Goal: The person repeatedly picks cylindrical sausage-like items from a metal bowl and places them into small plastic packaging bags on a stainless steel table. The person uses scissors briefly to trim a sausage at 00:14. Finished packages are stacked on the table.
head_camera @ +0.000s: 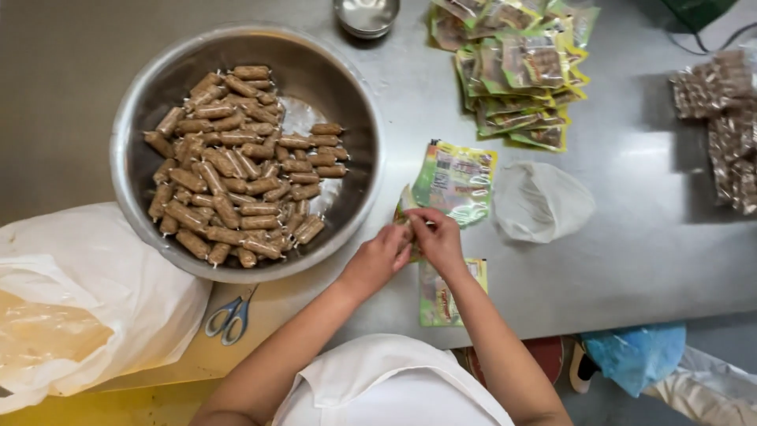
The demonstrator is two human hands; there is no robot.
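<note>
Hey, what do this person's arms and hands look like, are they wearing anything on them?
Both forearms are bare: no sleeves reach them, and no gloves, rings, watch or bands show on the left hand or right hand. A white garment covers the torso below.

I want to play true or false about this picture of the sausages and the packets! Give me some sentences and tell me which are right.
1. The big round metal bowl holds many small brown sausages. True.
2. Both hands, the left hand and the right hand, hold one green and yellow plastic pouch. True.
3. The blue-handled scissors lie inside the bowl. False: they lie on the steel table, below the bowl's rim.
4. The pile of green and yellow pouches sits left of the bowl. False: it sits to the right.
</note>
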